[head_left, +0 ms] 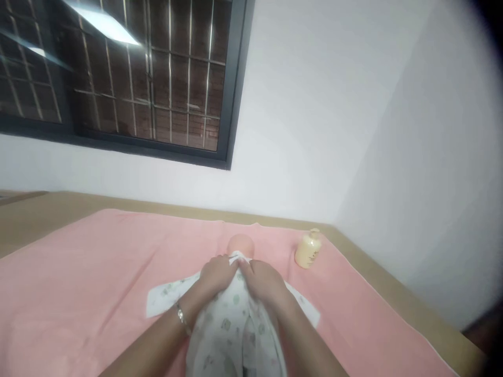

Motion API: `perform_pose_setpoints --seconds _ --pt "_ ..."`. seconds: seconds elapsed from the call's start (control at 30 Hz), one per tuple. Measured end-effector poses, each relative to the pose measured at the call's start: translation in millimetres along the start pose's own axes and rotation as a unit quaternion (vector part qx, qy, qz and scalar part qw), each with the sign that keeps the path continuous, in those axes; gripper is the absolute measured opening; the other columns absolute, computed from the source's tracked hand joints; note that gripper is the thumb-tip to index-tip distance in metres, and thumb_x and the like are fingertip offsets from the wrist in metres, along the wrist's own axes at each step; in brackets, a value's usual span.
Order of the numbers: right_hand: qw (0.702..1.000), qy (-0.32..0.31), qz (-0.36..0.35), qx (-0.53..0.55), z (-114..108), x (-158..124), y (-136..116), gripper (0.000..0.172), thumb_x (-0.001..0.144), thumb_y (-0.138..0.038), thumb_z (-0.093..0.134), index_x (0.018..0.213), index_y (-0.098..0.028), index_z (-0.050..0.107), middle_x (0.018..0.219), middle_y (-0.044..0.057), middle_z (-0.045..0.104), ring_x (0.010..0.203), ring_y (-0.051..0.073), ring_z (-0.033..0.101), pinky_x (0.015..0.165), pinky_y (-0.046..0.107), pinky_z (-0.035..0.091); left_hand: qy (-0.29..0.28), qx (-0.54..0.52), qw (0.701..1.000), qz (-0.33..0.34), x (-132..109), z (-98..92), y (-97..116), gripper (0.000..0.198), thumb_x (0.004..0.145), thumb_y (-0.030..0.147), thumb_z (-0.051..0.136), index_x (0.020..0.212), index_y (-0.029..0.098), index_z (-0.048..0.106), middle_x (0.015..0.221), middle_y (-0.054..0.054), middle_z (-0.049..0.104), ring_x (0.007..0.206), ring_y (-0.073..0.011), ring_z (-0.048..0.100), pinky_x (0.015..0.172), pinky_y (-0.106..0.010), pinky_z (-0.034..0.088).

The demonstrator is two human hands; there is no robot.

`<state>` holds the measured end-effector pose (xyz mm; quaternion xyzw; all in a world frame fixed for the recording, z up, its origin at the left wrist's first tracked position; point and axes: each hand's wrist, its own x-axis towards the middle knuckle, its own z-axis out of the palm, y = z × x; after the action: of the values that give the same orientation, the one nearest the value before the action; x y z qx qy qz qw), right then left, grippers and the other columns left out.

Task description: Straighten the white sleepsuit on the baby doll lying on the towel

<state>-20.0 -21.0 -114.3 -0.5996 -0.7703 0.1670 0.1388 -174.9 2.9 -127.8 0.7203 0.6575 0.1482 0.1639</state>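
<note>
A baby doll lies on its back on a pink cloth (118, 256), and only its rounded head (241, 244) shows clearly. Over its body is a white baby garment (231, 319) with a small green and grey print, its sleeves spread out to both sides. My left hand (220, 272), with a bracelet at the wrist, pinches the garment's neckline just below the head. From the other side my right hand (262, 278) grips the same neckline, thumb close to the left fingers. The garment hides the doll's trunk.
A cream pump bottle (308, 248) stands on the cloth to the right of the head. The cloth covers a wooden surface (377, 272) that meets a white wall (306, 115) at the back. A barred window (157, 78) is at upper left.
</note>
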Motion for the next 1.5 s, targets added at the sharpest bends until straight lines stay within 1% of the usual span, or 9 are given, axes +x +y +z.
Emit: perform_pose_setpoints --seconds 0.1,0.2,0.33,0.53,0.67,0.8,0.97,1.23,1.5 --pt "0.999 0.030 0.012 -0.014 0.5 1.1 0.2 0.079 0.093 -0.063 0.006 0.103 -0.012 0.065 0.103 0.019 0.065 0.095 0.028 0.061 0.079 0.035 0.041 0.005 0.016 1.000 -0.003 -0.6 -0.1 4.2 0.052 0.090 0.052 0.028 0.105 0.017 0.063 0.107 -0.014 0.067 0.095 -0.0278 0.062 0.075 -0.035 0.045" --pt "0.999 0.004 0.045 -0.016 3.4 12.4 10.1 0.077 0.094 -0.060 0.008 0.106 -0.010 0.065 0.105 0.020 0.065 0.098 0.030 0.061 0.080 0.037 0.041 0.050 0.106 0.993 0.012 -12.3 2.9 15.8 0.049 0.092 0.043 0.027 0.102 0.012 0.064 0.104 -0.018 0.065 0.095 -0.0301 0.061 0.077 -0.039 0.044" --pt "0.998 -0.019 0.055 -0.001 3.4 21.9 19.3 0.081 0.092 -0.064 0.008 0.107 -0.009 0.065 0.107 0.022 0.064 0.099 0.030 0.061 0.080 0.038 0.042 0.055 0.220 0.972 0.053 -24.0 6.1 23.9 0.035 0.088 0.024 0.035 0.092 0.010 0.067 0.096 -0.019 0.065 0.093 -0.0330 0.061 0.075 -0.042 0.044" --pt "0.999 -0.002 0.033 -0.010 -5.5 2.6 7.0 0.078 0.094 -0.060 0.005 0.093 -0.012 0.067 0.089 0.017 0.068 0.086 0.026 0.063 0.074 0.034 0.042 0.019 0.036 0.999 0.011 -1.1 2.8 3.9 0.055 0.091 0.053 0.026 0.100 0.015 0.065 0.100 -0.015 0.067 0.089 -0.0275 0.064 0.074 -0.036 0.045" --pt "0.998 0.038 0.010 -0.042 -3.2 -3.6 2.6 0.061 0.097 -0.048 0.015 0.095 -0.014 0.065 0.097 0.016 0.067 0.088 0.025 0.061 0.075 0.034 0.041 -0.025 -0.067 0.997 0.014 10.0 1.6 -7.4 0.052 0.088 0.058 0.030 0.100 0.019 0.063 0.103 -0.010 0.068 0.088 -0.0245 0.064 0.071 -0.032 0.046" --pt "0.996 0.036 0.055 -0.055 6.7 10.1 9.0 0.046 0.094 -0.037 0.026 0.101 -0.011 0.063 0.105 0.019 0.064 0.094 0.026 0.060 0.078 0.034 0.040 0.010 0.028 0.999 0.028 -4.2 2.2 3.5 0.046 0.092 0.045 0.027 0.103 0.016 0.062 0.104 -0.013 0.066 0.095 -0.0267 0.061 0.080 -0.037 0.044" --pt "0.995 0.035 0.075 -0.060 10.4 16.2 13.2 0.046 0.093 -0.034 0.026 0.104 -0.008 0.062 0.105 0.020 0.063 0.099 0.028 0.058 0.082 0.036 0.040 0.040 0.184 0.979 0.075 -28.1 2.5 21.4 0.034 0.088 0.027 0.033 0.098 0.012 0.061 0.102 -0.017 0.063 0.094 -0.0305 0.059 0.081 -0.043 0.042" --pt "0.992 0.045 -0.022 -0.114 8.4 -4.5 2.3 0.044 0.095 -0.031 0.026 0.109 -0.008 0.061 0.111 0.020 0.062 0.107 0.029 0.054 0.092 0.038 0.036 0.005 0.004 0.999 0.037 -4.0 1.2 1.8 0.043 0.091 0.046 0.030 0.106 0.020 0.061 0.105 -0.010 0.066 0.095 -0.0241 0.060 0.080 -0.034 0.043" --pt "0.997 -0.016 0.054 -0.051 6.0 20.3 23.5 0.051 0.099 -0.034 0.017 0.103 -0.011 0.062 0.105 0.016 0.065 0.095 0.023 0.060 0.082 0.032 0.039 0.063 0.132 0.988 0.045 -23.9 5.1 19.6 0.035 0.089 0.032 0.033 0.101 0.013 0.060 0.105 -0.015 0.063 0.097 -0.0275 0.058 0.083 -0.038 0.041"
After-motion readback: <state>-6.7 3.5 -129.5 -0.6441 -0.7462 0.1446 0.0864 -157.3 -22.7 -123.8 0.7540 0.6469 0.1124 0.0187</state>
